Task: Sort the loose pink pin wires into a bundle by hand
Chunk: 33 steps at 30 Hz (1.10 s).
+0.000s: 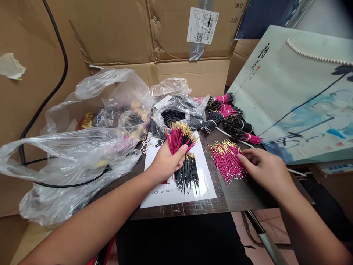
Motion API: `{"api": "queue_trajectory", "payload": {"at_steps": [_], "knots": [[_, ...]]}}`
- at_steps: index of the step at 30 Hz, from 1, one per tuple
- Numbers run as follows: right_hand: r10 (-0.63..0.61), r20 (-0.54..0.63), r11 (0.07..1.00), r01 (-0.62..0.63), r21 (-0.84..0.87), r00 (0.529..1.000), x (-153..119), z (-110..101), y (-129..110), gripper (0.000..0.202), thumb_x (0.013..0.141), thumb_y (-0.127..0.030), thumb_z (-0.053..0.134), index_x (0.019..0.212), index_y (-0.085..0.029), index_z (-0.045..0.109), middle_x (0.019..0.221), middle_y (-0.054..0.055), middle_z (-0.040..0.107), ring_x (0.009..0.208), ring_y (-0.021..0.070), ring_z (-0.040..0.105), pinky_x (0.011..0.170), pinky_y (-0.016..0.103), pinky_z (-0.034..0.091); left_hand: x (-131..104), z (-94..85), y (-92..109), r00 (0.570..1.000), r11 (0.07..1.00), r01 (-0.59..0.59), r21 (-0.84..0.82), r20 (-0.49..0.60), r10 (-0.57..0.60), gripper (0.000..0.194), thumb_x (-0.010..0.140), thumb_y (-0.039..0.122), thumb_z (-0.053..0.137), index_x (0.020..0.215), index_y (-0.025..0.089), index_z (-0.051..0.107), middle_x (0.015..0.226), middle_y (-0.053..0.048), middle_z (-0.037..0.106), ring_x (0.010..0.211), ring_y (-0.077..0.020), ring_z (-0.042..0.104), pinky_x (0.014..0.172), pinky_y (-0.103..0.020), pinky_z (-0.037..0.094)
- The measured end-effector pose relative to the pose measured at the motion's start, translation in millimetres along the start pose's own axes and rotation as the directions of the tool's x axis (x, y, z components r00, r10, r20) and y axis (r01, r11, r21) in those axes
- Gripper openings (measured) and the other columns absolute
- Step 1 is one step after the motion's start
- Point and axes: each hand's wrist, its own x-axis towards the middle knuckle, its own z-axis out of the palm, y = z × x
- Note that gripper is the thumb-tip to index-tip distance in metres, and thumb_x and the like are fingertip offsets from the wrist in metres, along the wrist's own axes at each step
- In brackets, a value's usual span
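My left hand point(169, 162) is closed around a bundle of short pink and black wires point(180, 138), their gold tips fanned upward. Below it, a pile of black wires point(189, 175) with gold and silvery ends lies on a white printed sheet point(206, 195). To the right, a heap of pink wires point(227, 160) rests on the dark table. At that heap's right edge is my right hand point(260, 163), its thumb and fingers pinched at the end of a pink wire; the fingers partly hide it.
Several tied wire bundles point(226, 110) lie at the back right, before a pale green paper bag point(303, 99). Behind the sheet sits an opened plastic bag of small black pieces point(175, 117). Crumpled clear plastic bags point(91, 147) cover the left. Cardboard point(116, 33) walls the back.
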Motion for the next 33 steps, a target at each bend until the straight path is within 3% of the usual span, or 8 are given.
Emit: {"api": "queue_trajectory", "payload": {"at_steps": [7, 12, 17, 20, 23, 26, 30, 33], "knots": [[-0.065, -0.019, 0.998, 0.065, 0.002, 0.998, 2.4, 2.1, -8.3, 0.036, 0.095, -0.056, 0.056, 0.104, -0.026, 0.074, 0.087, 0.004, 0.071, 0.071, 0.0206, 0.063, 0.065, 0.035, 0.045, 1.2, -1.5, -3.6, 1.000, 1.000, -0.007, 0.010, 0.007, 0.006, 0.036, 0.092, 0.049, 0.069, 0.099, 0.018, 0.050, 0.065, 0.004, 0.051, 0.046, -0.0057, 0.040, 0.037, -0.019, 0.031], [-0.097, -0.047, 0.995, 0.097, 0.009, 0.994, -0.1, 4.3, -12.2, 0.039, 0.097, -0.057, 0.054, 0.113, -0.026, 0.073, 0.103, 0.005, 0.073, 0.080, 0.0222, 0.067, 0.072, 0.037, 0.049, 1.4, -1.3, -2.7, 1.000, 1.000, 0.006, -0.022, 0.002, -0.006, 0.038, 0.090, 0.048, 0.072, 0.098, 0.019, 0.049, 0.075, 0.000, 0.059, 0.049, -0.0056, 0.042, 0.037, -0.018, 0.032], [-0.173, -0.162, 0.985, 0.173, -0.014, 0.972, 2.0, -0.9, -19.2, 0.040, 0.098, -0.052, 0.054, 0.119, -0.022, 0.072, 0.109, 0.009, 0.072, 0.094, 0.0276, 0.069, 0.078, 0.041, 0.052, -1.0, -1.1, 3.8, 0.992, 0.999, 0.034, -0.039, 0.119, -0.029, 0.038, 0.091, 0.050, 0.071, 0.098, 0.018, 0.051, 0.065, 0.004, 0.052, 0.046, -0.0062, 0.041, 0.036, -0.018, 0.034], [-0.248, -0.235, 0.958, 0.275, 0.087, 0.940, 7.9, -12.8, -35.1, 0.036, 0.099, -0.046, 0.056, 0.114, -0.018, 0.072, 0.102, 0.011, 0.072, 0.088, 0.0245, 0.068, 0.076, 0.039, 0.053, -3.1, -0.9, 6.0, 0.980, 0.998, 0.032, -0.052, 0.196, -0.021, 0.036, 0.092, 0.049, 0.070, 0.097, 0.017, 0.055, 0.066, 0.004, 0.053, 0.046, -0.0055, 0.041, 0.037, -0.018, 0.034], [-0.348, -0.057, 0.873, 0.345, 0.344, 0.936, 15.0, -23.7, -64.4, 0.028, 0.098, -0.043, 0.059, 0.109, -0.021, 0.073, 0.095, 0.007, 0.074, 0.081, 0.0193, 0.067, 0.070, 0.033, 0.052, -5.0, -0.5, 6.1, 0.971, 0.999, 0.039, -0.014, 0.238, -0.035, 0.035, 0.094, 0.050, 0.067, 0.093, 0.016, 0.056, 0.058, 0.007, 0.047, 0.043, -0.0051, 0.040, 0.038, -0.017, 0.033], [-0.425, 0.180, 0.812, 0.286, 0.508, 0.887, 23.9, -24.7, -95.7, 0.028, 0.093, -0.045, 0.066, 0.106, -0.021, 0.075, 0.086, 0.004, 0.075, 0.073, 0.0172, 0.066, 0.066, 0.030, 0.050, -5.8, -0.1, 5.7, 0.970, 0.999, 0.030, 0.028, 0.242, -0.036, 0.037, 0.095, 0.052, 0.065, 0.091, 0.016, 0.056, 0.053, 0.008, 0.044, 0.040, -0.0047, 0.039, 0.038, -0.017, 0.032], [-0.447, 0.312, 0.747, 0.158, 0.646, 0.838, 38.2, -15.6, -117.0, 0.031, 0.092, -0.047, 0.065, 0.082, -0.018, 0.072, 0.069, 0.001, 0.067, 0.061, 0.0138, 0.057, 0.058, 0.028, 0.044, -5.2, -0.8, 6.0, 0.974, 0.998, 0.000, 0.056, 0.225, -0.013, 0.037, 0.096, 0.053, 0.063, 0.093, 0.016, 0.055, 0.053, 0.009, 0.046, 0.038, -0.0049, 0.040, 0.037, -0.017, 0.033], [-0.442, 0.357, 0.667, 0.035, 0.744, 0.823, 46.1, -11.6, -117.8, 0.032, 0.089, -0.049, 0.068, 0.082, -0.018, 0.070, 0.072, 0.002, 0.067, 0.064, 0.0143, 0.059, 0.061, 0.029, 0.047, -4.5, -2.0, 6.9, 0.984, 0.996, -0.016, 0.091, 0.178, 0.000, 0.036, 0.096, 0.052, 0.062, 0.098, 0.017, 0.053, 0.054, 0.008, 0.049, 0.038, -0.0058, 0.042, 0.037, -0.018, 0.035]]}}
